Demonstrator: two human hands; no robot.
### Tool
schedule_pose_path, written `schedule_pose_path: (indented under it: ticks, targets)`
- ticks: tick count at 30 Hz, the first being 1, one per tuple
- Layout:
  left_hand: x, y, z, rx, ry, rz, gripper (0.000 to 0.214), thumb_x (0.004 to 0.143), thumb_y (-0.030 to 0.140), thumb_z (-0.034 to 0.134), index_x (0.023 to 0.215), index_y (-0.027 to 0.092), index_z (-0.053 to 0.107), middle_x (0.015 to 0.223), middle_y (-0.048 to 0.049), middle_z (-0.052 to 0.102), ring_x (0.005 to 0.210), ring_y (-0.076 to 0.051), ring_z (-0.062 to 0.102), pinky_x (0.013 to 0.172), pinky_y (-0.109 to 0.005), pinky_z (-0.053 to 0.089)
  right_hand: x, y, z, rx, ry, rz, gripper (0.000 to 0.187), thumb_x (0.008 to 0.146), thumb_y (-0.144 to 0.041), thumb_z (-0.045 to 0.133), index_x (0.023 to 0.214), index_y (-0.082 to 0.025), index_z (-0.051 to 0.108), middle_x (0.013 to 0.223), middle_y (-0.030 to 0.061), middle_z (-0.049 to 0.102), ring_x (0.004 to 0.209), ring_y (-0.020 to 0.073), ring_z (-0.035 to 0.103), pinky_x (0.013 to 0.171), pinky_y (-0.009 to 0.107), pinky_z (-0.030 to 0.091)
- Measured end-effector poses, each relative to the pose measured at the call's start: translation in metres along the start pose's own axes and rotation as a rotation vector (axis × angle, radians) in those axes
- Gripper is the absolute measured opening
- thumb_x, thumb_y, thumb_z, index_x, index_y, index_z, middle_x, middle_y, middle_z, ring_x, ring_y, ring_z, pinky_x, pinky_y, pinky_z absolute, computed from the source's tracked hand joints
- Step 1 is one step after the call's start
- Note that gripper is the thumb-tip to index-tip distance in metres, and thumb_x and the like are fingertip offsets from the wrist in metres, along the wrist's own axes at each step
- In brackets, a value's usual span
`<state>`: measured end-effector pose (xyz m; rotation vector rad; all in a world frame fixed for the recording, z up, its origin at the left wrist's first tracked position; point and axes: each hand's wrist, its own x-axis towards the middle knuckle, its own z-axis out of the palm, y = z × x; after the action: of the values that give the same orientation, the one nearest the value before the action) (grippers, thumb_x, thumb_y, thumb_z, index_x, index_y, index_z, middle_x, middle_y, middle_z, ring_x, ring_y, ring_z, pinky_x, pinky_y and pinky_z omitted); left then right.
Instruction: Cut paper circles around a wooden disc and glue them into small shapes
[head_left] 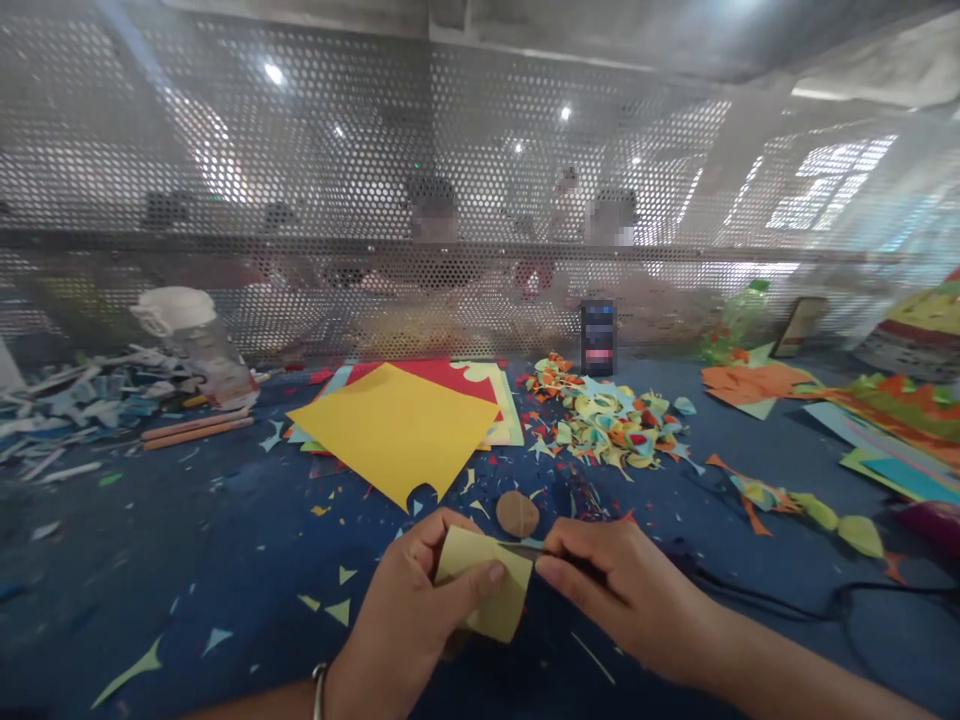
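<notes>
My left hand (420,600) pinches a small pale yellow piece of paper (487,590), thumb across its front and fingers behind. From the right, my right hand (615,585) grips a pair of scissors; the handles are mostly hidden in the fingers. Their narrow blades (517,547) meet the paper's upper right edge. Just beyond the paper lies a round brown disc (517,513). A large yellow sheet (397,430) with a curved notch in its near corner rests on a stack of coloured paper behind my left hand.
Cut paper pieces (615,420) are heaped beyond my right hand. A phone (598,338) leans against the perforated metal screen (480,290). White-lidded jar (195,340), pencils (196,428) and blue-white scraps (67,395) are left; a green-capped bottle (739,322) and black cord (772,600) are right.
</notes>
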<state>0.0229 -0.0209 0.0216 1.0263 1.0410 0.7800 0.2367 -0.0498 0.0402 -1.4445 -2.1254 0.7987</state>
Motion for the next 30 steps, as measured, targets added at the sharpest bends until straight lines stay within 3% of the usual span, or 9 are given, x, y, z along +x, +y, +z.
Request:
schedule_pose_path:
  ticks: [5, 18, 30]
  targets:
    - [-0.0021, -0.0015, 0.0006, -0.026, -0.015, 0.01, 0.043, 0.062, 0.04, 0.087, 0.081, 0.018, 0.056, 0.065, 0.0008, 0.066, 0.054, -0.012, 0.061, 0.05, -0.021, 0.048, 0.0001, -0.0013, -0.0011, 0.011, -0.01, -0.002, 0.037, 0.1, -0.045, 0.043, 0.076, -0.019, 0.051, 0.063, -0.0039, 0.048, 0.056, 0.009, 0.036, 0.053, 0.024, 0.029]
    - [-0.0058, 0.0024, 0.0032, -0.076, -0.041, -0.014, 0.042, 0.063, 0.037, 0.087, 0.082, 0.019, 0.053, 0.062, 0.0044, 0.062, 0.051, -0.008, 0.055, 0.045, -0.017, 0.041, -0.0002, -0.0005, -0.0005, -0.033, 0.014, -0.042, 0.036, 0.101, -0.043, 0.044, 0.078, -0.018, 0.056, 0.062, -0.0038, 0.05, 0.056, 0.0088, 0.041, 0.053, 0.023, 0.032]
    - [-0.0068, 0.006, 0.0039, -0.084, -0.065, -0.04, 0.039, 0.066, 0.034, 0.087, 0.082, 0.018, 0.056, 0.067, 0.0031, 0.066, 0.056, -0.01, 0.061, 0.052, -0.019, 0.049, 0.0, -0.0003, -0.0017, -0.052, 0.024, -0.079, 0.033, 0.1, -0.042, 0.047, 0.079, -0.018, 0.058, 0.062, -0.0041, 0.051, 0.054, 0.0083, 0.043, 0.053, 0.021, 0.033]
